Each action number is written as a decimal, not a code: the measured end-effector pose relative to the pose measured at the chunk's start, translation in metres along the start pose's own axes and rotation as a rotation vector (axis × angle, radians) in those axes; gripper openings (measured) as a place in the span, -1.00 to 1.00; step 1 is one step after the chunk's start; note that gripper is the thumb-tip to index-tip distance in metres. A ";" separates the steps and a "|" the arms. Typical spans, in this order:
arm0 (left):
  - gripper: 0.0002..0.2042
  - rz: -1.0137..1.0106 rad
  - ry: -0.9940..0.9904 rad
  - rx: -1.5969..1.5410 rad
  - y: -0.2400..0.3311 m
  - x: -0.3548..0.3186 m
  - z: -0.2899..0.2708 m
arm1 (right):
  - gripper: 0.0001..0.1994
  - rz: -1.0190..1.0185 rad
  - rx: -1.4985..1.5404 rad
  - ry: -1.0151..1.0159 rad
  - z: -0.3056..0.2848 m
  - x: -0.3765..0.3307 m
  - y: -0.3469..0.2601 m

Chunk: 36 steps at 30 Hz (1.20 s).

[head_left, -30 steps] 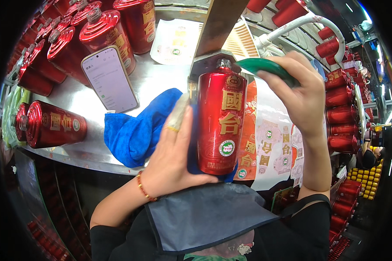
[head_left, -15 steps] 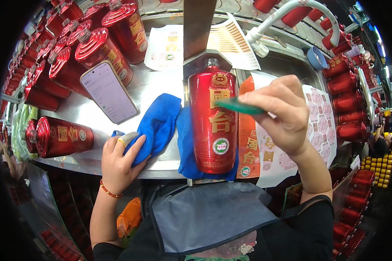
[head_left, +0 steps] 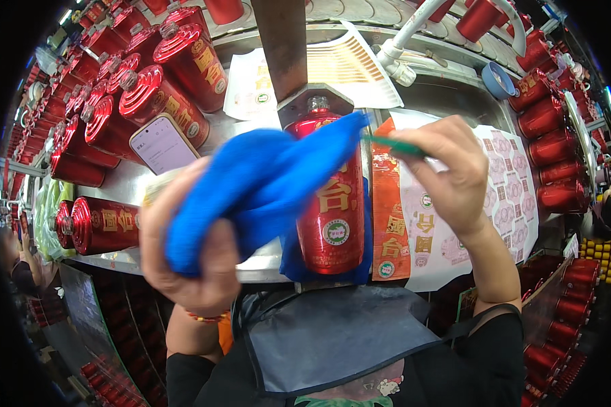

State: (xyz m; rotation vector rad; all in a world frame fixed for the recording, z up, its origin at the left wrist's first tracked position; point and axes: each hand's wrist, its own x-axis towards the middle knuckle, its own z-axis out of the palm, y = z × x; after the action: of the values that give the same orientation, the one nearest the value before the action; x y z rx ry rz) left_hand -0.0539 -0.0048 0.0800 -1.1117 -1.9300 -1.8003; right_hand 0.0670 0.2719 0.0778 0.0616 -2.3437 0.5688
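Note:
A red glass bottle [head_left: 332, 247] with gold lettering lies on a folded blue cloth [head_left: 288, 261] at the table's front edge, its neck at a dark metal bracket [head_left: 327, 93]. My left hand [head_left: 183, 281] is closed around a second blue cloth [head_left: 231, 180], raised and blurred. One end of that cloth crosses in front of the bottle's upper part and hides it. To the right of the bottle, my right hand [head_left: 451, 166] pinches a flat green scraper [head_left: 397, 146], its tip near the cloth's end. Below that hand lie an orange-red decal strip [head_left: 391, 234] and a white printed sheet [head_left: 424, 261].
Many red bottles [head_left: 190, 64] crowd the left side, with a phone [head_left: 161, 146] leaning against them. A metal post [head_left: 282, 47] rises behind the bottle, beside decal sheets [head_left: 353, 64]. A white pipe [head_left: 414, 30] and a blue cup [head_left: 498, 80] are at the far right, near more bottles [head_left: 546, 156].
My left hand has lifted the blue cloth off the table and carried it rightward over the bottle. My right hand has drawn the green scraper away from the bottle's face, slightly right.

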 end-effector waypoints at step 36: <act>-0.66 0.260 -0.681 0.119 -0.019 -0.003 -0.034 | -0.60 -0.184 -0.022 -0.256 -0.001 0.018 -0.032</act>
State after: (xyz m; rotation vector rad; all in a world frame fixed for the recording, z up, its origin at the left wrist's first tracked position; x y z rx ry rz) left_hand -0.0745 -0.0360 0.0703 -2.0077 -2.0487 -1.2383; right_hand 0.0606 0.2456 0.1019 0.3551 -2.5559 0.4670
